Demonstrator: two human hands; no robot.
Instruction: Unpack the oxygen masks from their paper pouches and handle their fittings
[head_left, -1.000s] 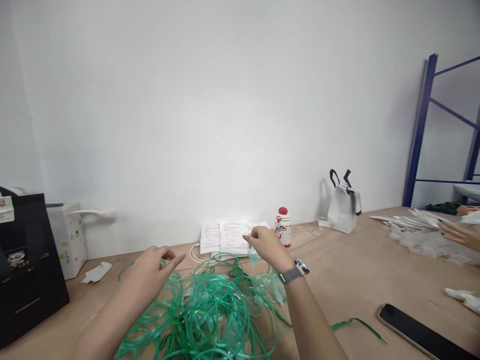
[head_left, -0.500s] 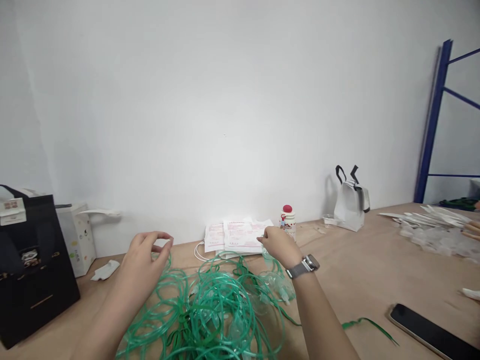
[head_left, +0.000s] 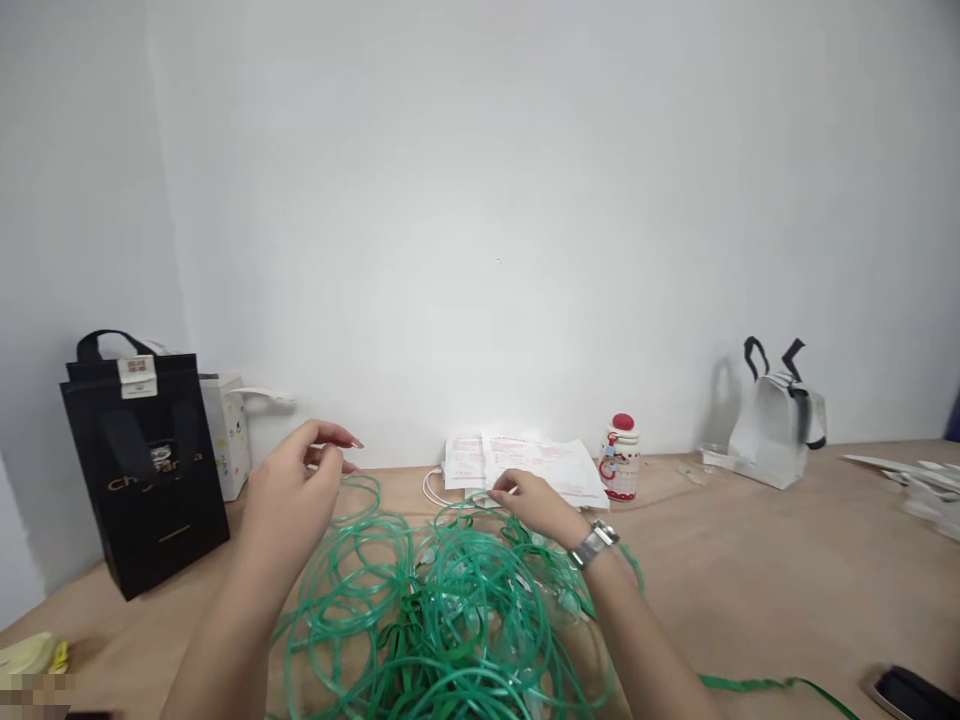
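A tangled heap of green transparent tubing (head_left: 442, 610) with clear plastic pieces in it lies on the wooden table (head_left: 750, 590) in front of me. My left hand (head_left: 300, 485) is raised over the heap's left side, thumb and fingers pinched on a loop of the tubing. My right hand (head_left: 532, 505), with a metal watch on the wrist, reaches to the heap's far edge, fingers curled down near the stack of white printed packets (head_left: 525, 462). What its fingertips hold is hidden.
A black paper bag (head_left: 146, 455) and a white box (head_left: 229, 430) stand at the left by the wall. A small bottle with a red cap (head_left: 621, 457), a white handbag (head_left: 776, 420), plastic packets (head_left: 919, 480) and a phone (head_left: 911, 692) lie to the right.
The view has swung left, bringing the black bag in and losing the blue rack. My left hand rose and pinched a tubing loop. My right hand dropped toward the heap's far edge.
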